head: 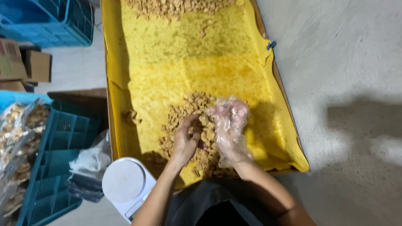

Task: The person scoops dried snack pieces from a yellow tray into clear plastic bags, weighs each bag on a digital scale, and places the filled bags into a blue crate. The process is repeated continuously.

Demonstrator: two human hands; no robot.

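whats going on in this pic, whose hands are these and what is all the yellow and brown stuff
There is no machine here. The picture comes from a camera worn on a person's head, looking straight down at their own two hands.

The yellow sheet lines a long, shallow tray. On it lie small brown, lumpy pieces: one pile near the person and another at the far end.

The left hand is bare and rests on the near pile, fingers curled into it. The right hand wears a thin clear plastic glove and is cupped around some of the pieces.

Beside the tray stand a white scale with a round platform, blue plastic crates, and clear bags of similar brown pieces. The floor is grey concrete.
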